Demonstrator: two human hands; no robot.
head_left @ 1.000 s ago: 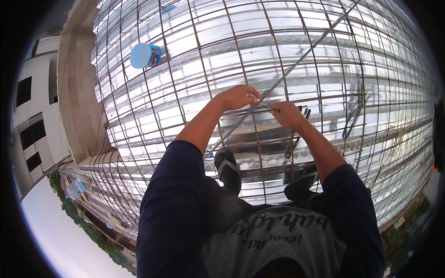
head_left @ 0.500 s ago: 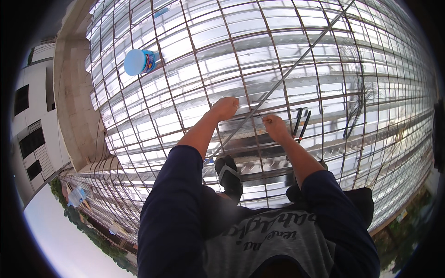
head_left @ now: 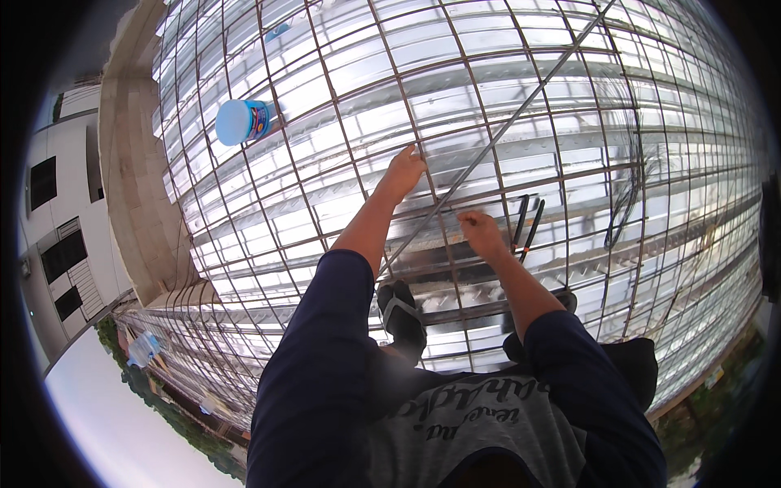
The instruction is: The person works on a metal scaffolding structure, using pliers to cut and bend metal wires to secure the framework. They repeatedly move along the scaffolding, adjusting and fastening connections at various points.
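My left hand [head_left: 405,173] reaches to a crossing in the grid of thin steel bars [head_left: 480,185], its fingers bent close together at a bar. Whatever those fingers hold is too small to make out. Lower and to the right, my right hand [head_left: 483,233] is closed in a pinch just above the grid, its contents also unclear. Between the hands a loose grey rod [head_left: 502,135] runs diagonally over the grid. Beside my right hand lies a hand tool with two long dark handles [head_left: 528,224] and orange marks. A bundle of thin dark wire [head_left: 626,200] rests farther right.
Under the bars lies shiny ribbed metal decking [head_left: 358,122]. A blue bucket [head_left: 244,122] stands at the far left, with a small blue item [head_left: 277,32] beyond it. My feet, in dark sandals [head_left: 402,313], are on the grid. A concrete beam [head_left: 134,154] borders the left side.
My left hand has moved up and away from the diagonal rod to a bar crossing farther off. My right hand has shifted slightly down and stays pinched.
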